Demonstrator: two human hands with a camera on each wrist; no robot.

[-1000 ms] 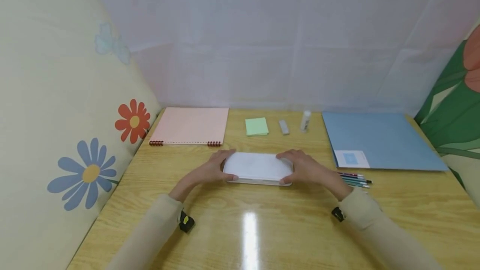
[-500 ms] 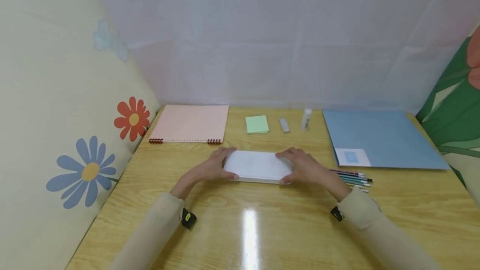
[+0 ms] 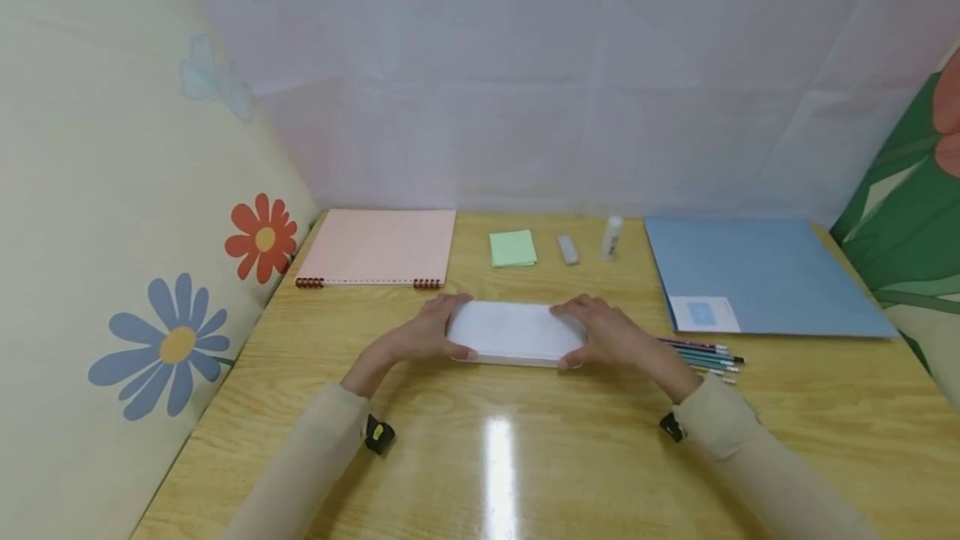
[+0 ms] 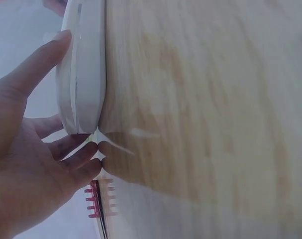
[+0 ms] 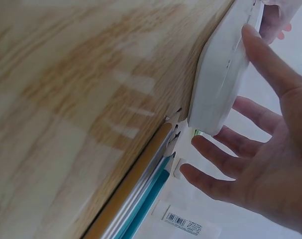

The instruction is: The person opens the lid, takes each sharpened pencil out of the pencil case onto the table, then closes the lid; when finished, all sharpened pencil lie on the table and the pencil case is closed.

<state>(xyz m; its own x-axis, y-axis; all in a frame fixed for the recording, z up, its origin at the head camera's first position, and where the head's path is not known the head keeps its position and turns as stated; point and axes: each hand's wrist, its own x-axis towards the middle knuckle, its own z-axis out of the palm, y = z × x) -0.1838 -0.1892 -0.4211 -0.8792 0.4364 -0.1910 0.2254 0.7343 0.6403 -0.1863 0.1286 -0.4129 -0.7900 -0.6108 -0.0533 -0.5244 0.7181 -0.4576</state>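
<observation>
A white pencil case point(image 3: 517, 332) with rounded corners lies flat on the wooden table point(image 3: 420, 457), its lid down. My left hand point(image 3: 427, 332) grips its left end, thumb on the near edge and fingers at the far side. At the opposite end my right hand point(image 3: 611, 336) holds it the same way. Seen from the left wrist, the left thumb point(image 4: 53, 50) presses near the lid seam, while the lower fingertips touch the tabletop. In the right wrist view the case point(image 5: 223, 69) rests on the table beside several pencil tips.
Several pencils point(image 3: 705, 357) lie by my right wrist, below a blue folder point(image 3: 772, 282). A pink spiral notebook point(image 3: 378, 248) is at the back left. Green sticky notes point(image 3: 513, 248), a grey eraser point(image 3: 567, 249) and an upright glue stick point(image 3: 611, 238) line the back.
The gap along the case's near side looks narrower than one second ago, the lid sitting closer to the base. Both hands keep their hold; the head view has shifted slightly.
</observation>
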